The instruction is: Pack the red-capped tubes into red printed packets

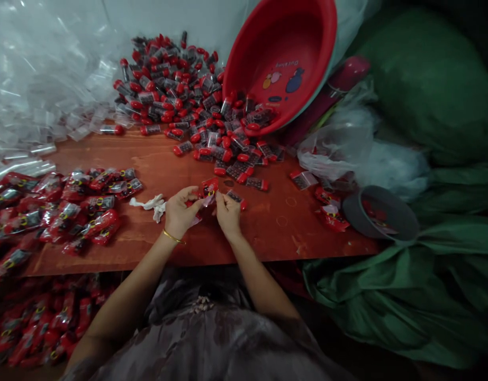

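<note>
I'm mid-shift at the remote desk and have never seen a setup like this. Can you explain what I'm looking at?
There is no machine here: these are one person's bare hands. The single picture comes from a camera worn on the head, looking forward and down, so the forearms rise from the bottom.

The left hand, with a gold bangle at the wrist, and the right hand hold a small red printed packet between them; its contents can't be made out.

Beyond them on the reddish-brown table lies a heap of red-capped clear tubes with dark contents, some inside a tilted red basin. To the left are filled red packets, with clear plastic sleeves behind; to the right, a grey bowl.
</note>
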Demonstrator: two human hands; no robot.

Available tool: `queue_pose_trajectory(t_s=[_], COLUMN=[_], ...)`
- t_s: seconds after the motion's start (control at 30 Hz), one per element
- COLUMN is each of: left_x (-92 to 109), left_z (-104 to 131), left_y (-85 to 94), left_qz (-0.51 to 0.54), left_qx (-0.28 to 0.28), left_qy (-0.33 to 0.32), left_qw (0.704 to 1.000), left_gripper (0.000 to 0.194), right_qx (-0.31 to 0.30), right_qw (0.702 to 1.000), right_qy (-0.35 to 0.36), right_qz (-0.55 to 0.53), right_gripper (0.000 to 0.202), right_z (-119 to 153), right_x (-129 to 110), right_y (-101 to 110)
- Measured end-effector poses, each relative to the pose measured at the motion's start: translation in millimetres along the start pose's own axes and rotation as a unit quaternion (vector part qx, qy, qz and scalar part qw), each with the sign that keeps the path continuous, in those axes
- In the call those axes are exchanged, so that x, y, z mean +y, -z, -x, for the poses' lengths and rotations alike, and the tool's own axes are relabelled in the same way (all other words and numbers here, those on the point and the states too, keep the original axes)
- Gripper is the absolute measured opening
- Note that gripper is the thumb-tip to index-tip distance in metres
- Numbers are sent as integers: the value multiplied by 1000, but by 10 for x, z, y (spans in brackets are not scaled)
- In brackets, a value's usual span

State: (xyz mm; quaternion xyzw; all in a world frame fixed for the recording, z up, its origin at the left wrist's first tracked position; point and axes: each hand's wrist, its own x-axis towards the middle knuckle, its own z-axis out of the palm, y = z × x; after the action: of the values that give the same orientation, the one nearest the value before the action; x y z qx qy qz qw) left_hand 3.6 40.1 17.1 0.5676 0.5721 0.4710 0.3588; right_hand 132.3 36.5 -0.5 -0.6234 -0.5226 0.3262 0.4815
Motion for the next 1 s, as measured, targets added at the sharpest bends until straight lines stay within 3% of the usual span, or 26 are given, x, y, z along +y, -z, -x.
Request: queue_pose_trajectory(t_s=[0.1, 0.23, 0.37, 0.5, 0.6, 0.77, 0.87, 1.0], left_x=[42, 60, 117, 237, 305, 363, 369, 376], left_z=[-67, -166, -141, 38, 167, 227, 210, 207], left_y=[103, 159, 119, 125, 144, 97, 43, 35], left_qz=[-156, -346, -393, -343, -273, -35, 126, 200], left_qx=[5, -11, 17, 7, -31, -74, -86, -36], left_qy=[-52, -93, -128, -159, -158, 9, 89, 149], left_qw=[986, 934, 910, 926, 948, 997, 984, 968], left_gripper=[24, 21, 37, 41, 43, 41, 39, 37], right_qx=[27, 65, 83, 104, 77, 37, 55, -12], right_qw=[1000, 998, 996, 992, 995, 995, 994, 991], right_qy=[-11, -9, 20, 45, 65, 70, 87, 126], right_qz=[3, -7, 39, 62, 10, -59, -44, 35], right_gripper=[42, 38, 37, 38, 35, 28, 29, 36], right_z=[-50, -78, -69, -18, 68, 233, 287, 238], right_x=[33, 97, 134, 104, 39, -90, -147, -170], right_y=[14, 10, 10, 16, 8, 8, 31, 162])
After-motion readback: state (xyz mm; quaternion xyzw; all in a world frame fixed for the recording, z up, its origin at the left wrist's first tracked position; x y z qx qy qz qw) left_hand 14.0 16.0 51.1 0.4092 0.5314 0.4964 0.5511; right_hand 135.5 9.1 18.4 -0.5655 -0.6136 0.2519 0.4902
